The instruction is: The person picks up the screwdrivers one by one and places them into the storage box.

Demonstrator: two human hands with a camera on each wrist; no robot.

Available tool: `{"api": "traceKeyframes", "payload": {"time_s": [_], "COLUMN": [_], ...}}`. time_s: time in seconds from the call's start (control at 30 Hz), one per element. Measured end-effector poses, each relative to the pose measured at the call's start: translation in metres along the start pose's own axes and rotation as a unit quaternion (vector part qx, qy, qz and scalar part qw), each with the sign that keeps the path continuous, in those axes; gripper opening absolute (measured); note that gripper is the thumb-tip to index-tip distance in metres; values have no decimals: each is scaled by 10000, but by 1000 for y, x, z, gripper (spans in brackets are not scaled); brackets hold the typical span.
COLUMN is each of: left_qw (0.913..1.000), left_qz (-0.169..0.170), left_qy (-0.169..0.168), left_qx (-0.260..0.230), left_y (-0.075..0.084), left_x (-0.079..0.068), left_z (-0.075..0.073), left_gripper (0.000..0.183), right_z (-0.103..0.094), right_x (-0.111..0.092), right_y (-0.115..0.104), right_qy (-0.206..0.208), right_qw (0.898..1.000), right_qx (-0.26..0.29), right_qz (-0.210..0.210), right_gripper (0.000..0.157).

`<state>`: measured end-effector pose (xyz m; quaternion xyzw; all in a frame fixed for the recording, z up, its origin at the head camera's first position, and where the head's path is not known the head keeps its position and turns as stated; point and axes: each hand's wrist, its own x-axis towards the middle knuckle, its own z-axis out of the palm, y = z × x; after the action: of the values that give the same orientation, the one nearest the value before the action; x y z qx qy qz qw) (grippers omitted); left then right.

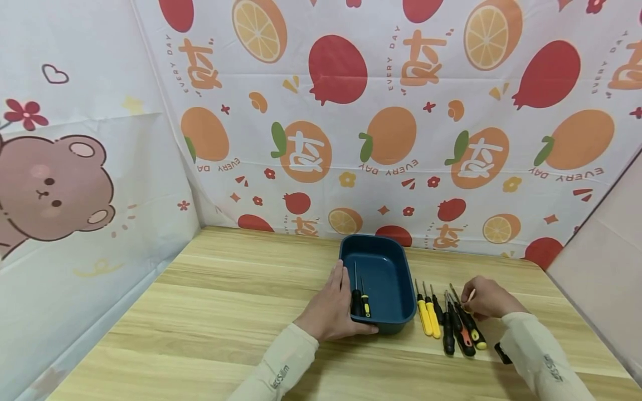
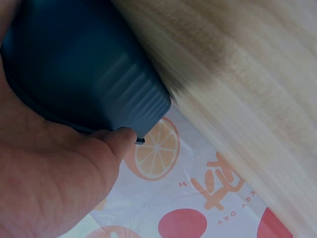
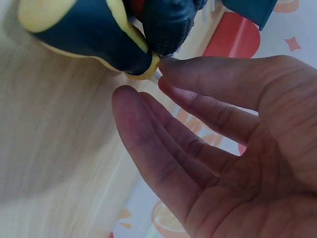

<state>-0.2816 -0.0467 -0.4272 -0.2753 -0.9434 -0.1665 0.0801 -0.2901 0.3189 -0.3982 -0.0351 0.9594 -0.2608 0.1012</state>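
Screwdrivers (image 1: 448,335) lie on wooden tabletop (image 1: 200,323) near fruit-print cloth (image 1: 346,133), left hand (image 1: 328,312) gripping a box (image 1: 388,287), right hand (image 1: 490,299) unclear.

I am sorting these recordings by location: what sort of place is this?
Probably a staged work corner: fruit-printed sheeting behind a wood-grain table holding a blue bin and screwdrivers.
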Motion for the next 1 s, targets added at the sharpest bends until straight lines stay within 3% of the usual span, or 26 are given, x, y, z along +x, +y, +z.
{"api": "traceKeyframes", "payload": {"time_s": [0.6,1.0], "left_qw": [10000,10000], "left_qz": [0,-3], "left_qy": [-78,-88], "left_qx": [35,-31], "left_y": [-3,-4], "left_x": [3,4], "left_z": [-2,-3], "left_gripper": [134,133], "right_z": [2,5], "right_x": [4,9], "right_y": [7,12], "right_qy": [-243,-62], "right_qw": [9994,9997], "right_qx": [230,-212], "right_qz": [113,-98], "right_gripper": [13,10]}}
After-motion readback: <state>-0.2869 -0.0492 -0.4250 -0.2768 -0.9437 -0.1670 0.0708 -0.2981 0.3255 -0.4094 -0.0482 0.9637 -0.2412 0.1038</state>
